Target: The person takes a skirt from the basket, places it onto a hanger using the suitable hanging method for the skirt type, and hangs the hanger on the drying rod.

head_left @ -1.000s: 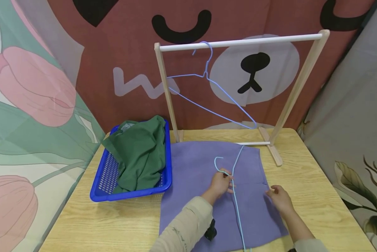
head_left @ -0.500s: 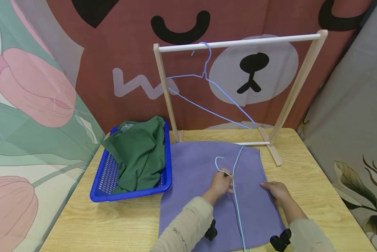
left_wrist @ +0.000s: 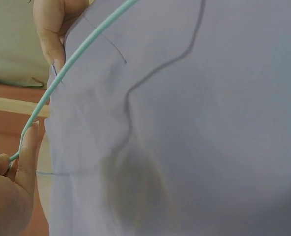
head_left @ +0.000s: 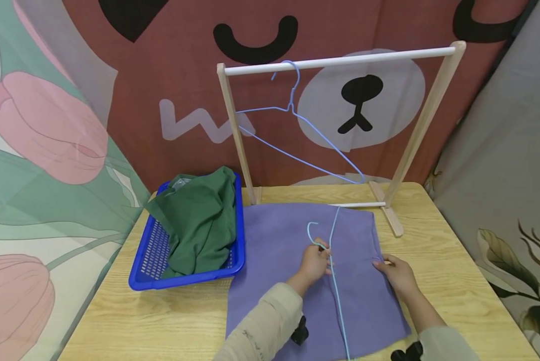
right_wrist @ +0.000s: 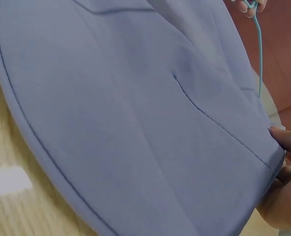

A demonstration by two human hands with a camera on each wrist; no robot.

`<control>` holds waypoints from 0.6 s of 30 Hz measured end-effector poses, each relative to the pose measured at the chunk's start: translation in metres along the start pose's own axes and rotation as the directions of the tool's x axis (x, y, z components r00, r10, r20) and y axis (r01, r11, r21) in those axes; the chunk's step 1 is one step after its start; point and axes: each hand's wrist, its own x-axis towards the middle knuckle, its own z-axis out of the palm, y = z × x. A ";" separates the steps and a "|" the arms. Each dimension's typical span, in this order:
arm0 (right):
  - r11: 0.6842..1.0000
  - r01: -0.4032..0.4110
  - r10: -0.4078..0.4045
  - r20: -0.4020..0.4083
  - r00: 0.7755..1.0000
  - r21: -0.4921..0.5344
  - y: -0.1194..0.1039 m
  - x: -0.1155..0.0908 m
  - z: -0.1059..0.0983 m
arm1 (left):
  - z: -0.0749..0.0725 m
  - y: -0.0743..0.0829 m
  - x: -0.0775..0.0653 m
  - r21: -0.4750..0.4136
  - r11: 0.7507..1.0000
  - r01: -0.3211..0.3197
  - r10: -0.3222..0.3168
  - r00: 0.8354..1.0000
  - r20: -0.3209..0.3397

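A purple garment (head_left: 274,250) with a short stitched dart lies spread over the table. Above it, my left hand (head_left: 312,263) grips a light teal wire hanger (head_left: 337,296) by the neck, just below its hook. The hanger is turned so that one arm points away and the other toward me. On the garment's right edge, my right hand (head_left: 398,276) pinches the fabric between thumb and fingers. The right wrist view shows the thumb of that hand (right_wrist: 288,196) on top of the purple cloth (right_wrist: 111,123) at the end of the dart.
A blue basket (head_left: 186,281) with green clothing (head_left: 202,225) stands on the left, overlapping the garment's edge in this view. Behind is a wooden rack (head_left: 414,130) with a white rail (head_left: 364,59), from which a blue hanger (head_left: 326,133) hangs.
My right hand has come in from the right and taken hold of the garment's edge. The left hand still grips the teal hanger, whose far end has swung slightly left.
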 end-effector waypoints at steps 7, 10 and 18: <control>1.000 0.004 -0.005 -0.025 1.000 -0.016 -0.005 -0.008 0.000 | -0.007 0.003 -0.004 0.008 1.000 -0.015 0.015 1.000 -0.001; 1.000 0.005 -0.006 -0.045 0.999 -0.029 -0.007 -0.010 0.000 | -0.009 0.004 -0.006 0.007 1.000 -0.024 0.024 1.000 -0.001; 0.999 0.004 -0.006 -0.069 0.998 -0.034 -0.010 -0.010 -0.001 | -0.019 0.007 -0.009 0.055 0.997 -0.053 0.053 0.999 -0.011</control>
